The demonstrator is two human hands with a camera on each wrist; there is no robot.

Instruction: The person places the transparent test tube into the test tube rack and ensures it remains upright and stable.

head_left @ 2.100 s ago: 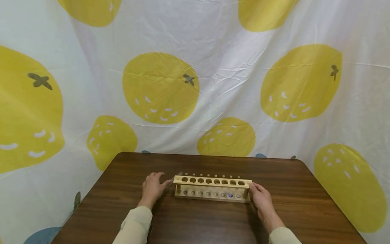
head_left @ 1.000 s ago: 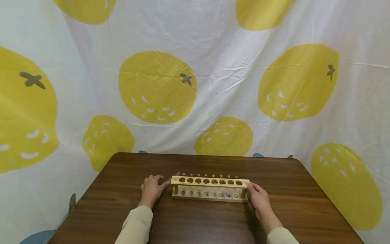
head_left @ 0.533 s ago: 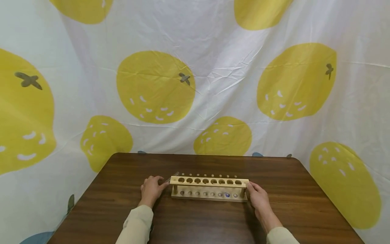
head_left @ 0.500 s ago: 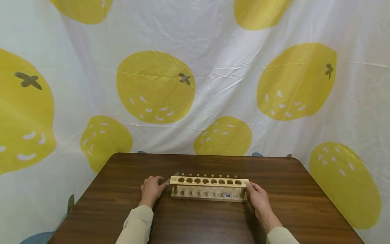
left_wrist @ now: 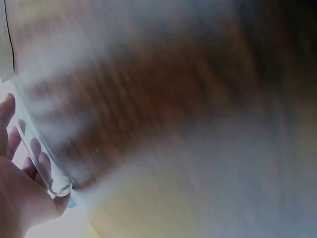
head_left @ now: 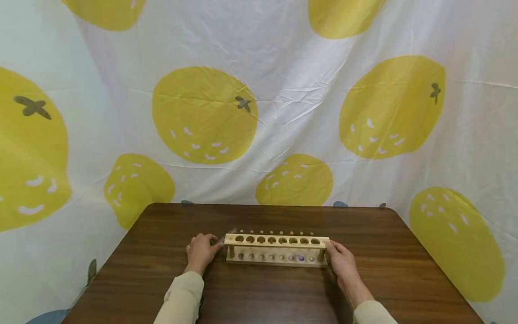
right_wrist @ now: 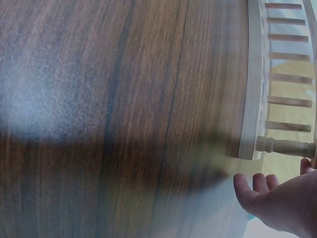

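A: First entry?
B: Pale wooden tube rack (head_left: pixel 277 246), upright on the dark-brown wood-grain desk (head_left: pixel 384 288). Top bar bored with eight round holes; slim straight pegs (right_wrist: pixel 289 57); turned post (right_wrist: pixel 286 147).
A: Markings?
B: Blue spot (head_left: pixel 301 258) on the base, at four o'clock; too small to read.
A: Second?
B: Clear round-ended tube (left_wrist: pixel 39 139), tilted, at the rack's nine o'clock, gripped by the left hand (head_left: pixel 200 253).
A: Right hand (head_left: pixel 341 261)?
B: At three o'clock, pinching the rack's end.
A: Behind?
B: Twelve o'clock: white cloth (head_left: pixel 291 117), yellow lemon print.
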